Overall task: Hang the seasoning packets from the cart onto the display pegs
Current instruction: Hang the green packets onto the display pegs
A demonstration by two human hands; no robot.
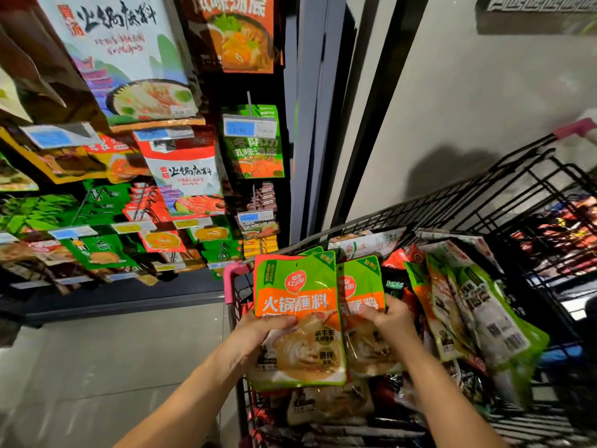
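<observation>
While both hands are busy over the near-left corner of the cart [420, 218], I judge the whole move hangs on one thing: the pegs lie up and to the left of the packets. My left hand [258, 331] is clamped on the front packet [298, 318], thumb across its face at the lower left edge. My right hand [392, 321] pinches the second packet [360, 286], which sits just behind and overlaps the first. Both stand upright, long axis vertical, hang holes at the top edge, away from my grip. The display [135, 195] is off the cart's left side, so my left hand is nearer. I would guess the green-and-orange stock at the display's right edge is the target, though I cannot pick out a bare peg.
</observation>
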